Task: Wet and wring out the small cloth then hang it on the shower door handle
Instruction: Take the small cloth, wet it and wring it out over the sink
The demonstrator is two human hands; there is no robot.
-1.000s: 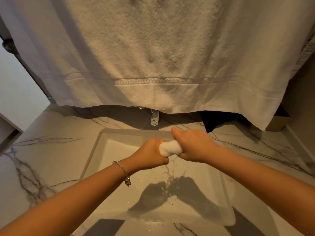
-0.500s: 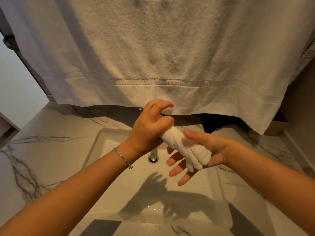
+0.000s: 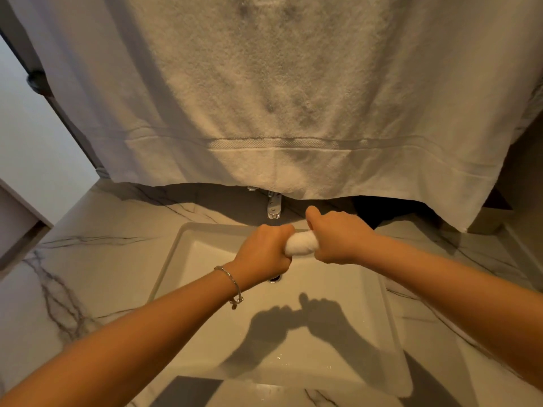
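Observation:
The small white cloth point(image 3: 302, 243) is rolled into a tight twist, held level over the white rectangular sink point(image 3: 379, 315). My left hand point(image 3: 264, 251), with a thin bracelet at the wrist, is fisted around the cloth's left end. My right hand point(image 3: 338, 237) is fisted around its right end, thumb pointing up. Only a short middle piece of cloth shows between the fists. No water is seen falling from it. No shower door handle is in view.
A chrome tap point(image 3: 273, 207) stands behind the sink, no water running from it. A large white towel point(image 3: 279, 98) hangs low over the tap and fills the upper view. A marble counter point(image 3: 88, 259) surrounds the sink. The drain point(image 3: 274, 278) peeks out under my left hand.
Half a second ago my right hand was open under the loosened cloth, held higher. Both hands have since dropped over the sink and closed on the cloth's ends, as a second ago.

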